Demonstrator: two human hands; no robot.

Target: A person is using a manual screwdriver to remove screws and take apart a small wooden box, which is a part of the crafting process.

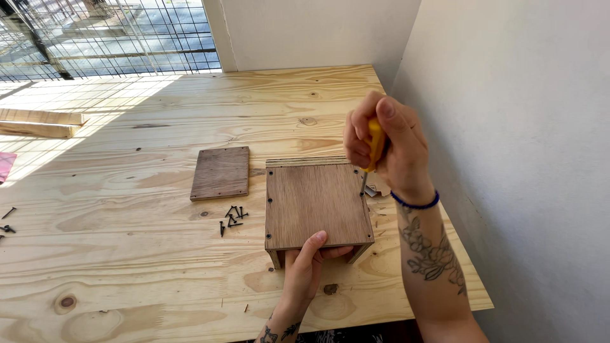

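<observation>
A small open-fronted plywood box [316, 202] stands on the pale wooden table [146, 267]. My left hand [306, 262] grips the box's near edge, thumb on top and fingers inside the opening. My right hand [383, 145] is closed around the yellow handle of a screwdriver [375, 145], held upright over the box's far right corner, its thin shaft pointing down to a screw there. A loose brown plywood panel [220, 172] lies flat to the left of the box. Several black screws [232, 217] are scattered between panel and box.
A white wall [521, 127] runs close along the table's right edge. Two wood strips [39, 124] lie at the far left, with a few more screws [7, 221] and a pink object [5, 163] near the left edge. A wire grid window [108, 35] is behind.
</observation>
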